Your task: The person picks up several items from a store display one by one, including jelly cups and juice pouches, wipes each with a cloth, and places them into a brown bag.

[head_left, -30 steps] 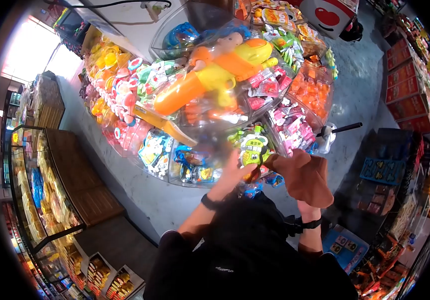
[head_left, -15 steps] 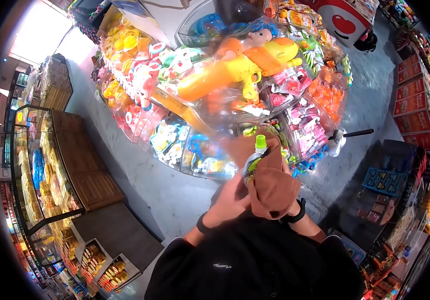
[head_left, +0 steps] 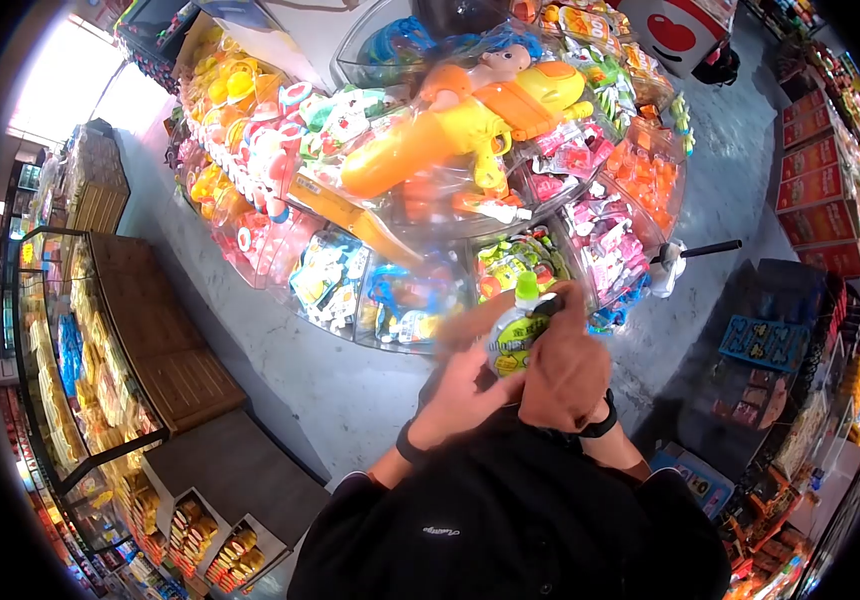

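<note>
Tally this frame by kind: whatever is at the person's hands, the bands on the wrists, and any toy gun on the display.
Green-capped pouch: 1
Brown cloth piece: 1
Black wristbands: 2
Yellow and orange toy gun: 1
Total: 5

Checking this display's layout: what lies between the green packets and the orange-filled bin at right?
Pink-and-white packets; the head view shows them.

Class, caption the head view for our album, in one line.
Left hand on a green-capped pouch amid brown cloth, before pink packets and a toy gun.
</note>
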{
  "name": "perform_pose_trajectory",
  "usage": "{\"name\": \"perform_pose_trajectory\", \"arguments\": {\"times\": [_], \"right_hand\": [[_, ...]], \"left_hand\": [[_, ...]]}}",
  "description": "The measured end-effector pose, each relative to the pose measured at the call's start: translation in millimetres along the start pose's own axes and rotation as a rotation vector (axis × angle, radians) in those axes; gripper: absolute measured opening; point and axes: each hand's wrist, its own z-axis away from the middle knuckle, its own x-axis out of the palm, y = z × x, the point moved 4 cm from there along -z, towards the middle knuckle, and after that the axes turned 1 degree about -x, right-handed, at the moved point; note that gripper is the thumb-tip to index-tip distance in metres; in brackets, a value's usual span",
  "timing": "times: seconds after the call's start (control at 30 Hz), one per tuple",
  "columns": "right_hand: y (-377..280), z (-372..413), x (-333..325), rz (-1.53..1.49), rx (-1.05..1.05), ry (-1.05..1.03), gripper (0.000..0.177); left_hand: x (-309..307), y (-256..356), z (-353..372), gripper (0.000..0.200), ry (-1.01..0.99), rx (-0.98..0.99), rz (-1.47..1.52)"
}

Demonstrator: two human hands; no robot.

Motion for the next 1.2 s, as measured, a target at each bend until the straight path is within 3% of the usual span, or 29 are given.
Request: {"name": "perform_pose_trajectory", "arguments": {"times": [0.03,0.07,0.13,0.2,0.27,0.33,0.37,0.47,0.53,0.57,0.67,0.8,0.83,0.9,1.0,1.03,1.1,1.17,1.2], "right_hand": [[13,2,6,-0.204,0.144,-0.053,0.048],[78,-4,29,-0.713,0.137,-0.044,0.039],[85,-4,35,-1.24,0.066,-0.102,0.033],[76,0,29,-1.272,-0.042,-0.254,0.039],[90,-10,34,-1.558,-0.017,-0.302,0.036],[90,-14,28,-1.276,-0.083,-0.11,0.033],[87,-12,21,-0.843,-0.15,0.089,0.033],[48,2,0,-0.345,-0.355,0.365,0.032],[62,0,0,-0.418,-0.343,0.319,0.032],[109,-12,18,-0.524,-0.311,0.219,0.035],[83,-3,29,-0.95,-0.225,0.011,0.036],[76,2,37,-1.441,-0.17,-0.216,0.036],[81,-2,35,-1.375,-0.132,-0.159,0.034],[65,3,18,-0.651,-0.242,0.197,0.03],[48,4,1,-0.557,-0.345,0.369,0.028],[59,-1,2,-0.894,-0.314,0.293,0.029],[62,3,5,-1.075,-0.372,0.267,0.035],[76,-1,2,-0.517,-0.217,0.124,0.038],[78,0,3,-0.483,-0.194,0.072,0.04]], "left_hand": [[-3,-3,1,0.045,0.001,-0.063,-0.045],[-5,-7,3,0.043,-0.001,-0.127,-0.091],[-10,-12,-1,0.04,-0.077,-0.263,-0.175],[-10,-6,-5,0.039,-0.148,-0.165,-0.239],[-9,2,-7,0.039,-0.217,-0.069,-0.303],[-4,7,-9,0.037,-0.206,-0.077,-0.206],[-2,10,-10,0.036,-0.199,-0.081,-0.158],[5,13,-11,0.035,-0.343,-0.232,-0.098],[10,-2,-5,0.036,-0.233,-0.125,0.001],[12,-9,-1,0.036,-0.179,-0.072,0.05],[12,-16,1,0.033,-0.027,-0.009,0.242],[0,-9,-4,0.034,-0.111,0.05,-0.121],[0,-2,-5,0.035,-0.148,0.071,-0.188],[2,0,-7,0.037,-0.196,0.072,-0.249],[9,-2,-8,0.038,-0.227,0.049,-0.234],[11,-1,-8,0.037,-0.231,0.061,-0.233],[12,-1,-6,0.036,-0.202,0.068,-0.209],[11,-6,-2,0.035,-0.143,0.057,-0.165],[11,-6,-3,0.035,-0.082,0.078,-0.1]]}}
